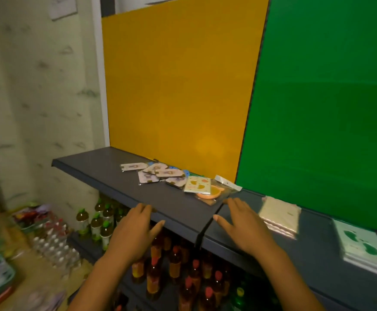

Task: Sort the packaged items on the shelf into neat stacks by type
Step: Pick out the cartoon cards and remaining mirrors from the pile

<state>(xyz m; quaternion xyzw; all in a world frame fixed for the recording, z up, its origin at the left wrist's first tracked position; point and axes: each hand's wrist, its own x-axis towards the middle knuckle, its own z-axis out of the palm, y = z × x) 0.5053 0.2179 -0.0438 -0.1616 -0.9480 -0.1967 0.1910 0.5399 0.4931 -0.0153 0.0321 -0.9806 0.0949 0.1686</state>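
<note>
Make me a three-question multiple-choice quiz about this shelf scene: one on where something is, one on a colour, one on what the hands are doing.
1. Where do the small scattered packets lie?
A. on the grey shelf, in front of the yellow panel
B. on the floor
C. in the left hand

2. What colour is the panel behind the cream stack?
A. red
B. green
C. white

3. What are the left hand and the right hand doing?
A. each grips a bottle
B. both are open and hold nothing
C. both are clenched in fists

Answers: 1 A, the packets sit on the grey shelf below the yellow panel. 2 B, the wall behind that stack is green. 3 B, the fingers are spread and nothing is held.
</note>
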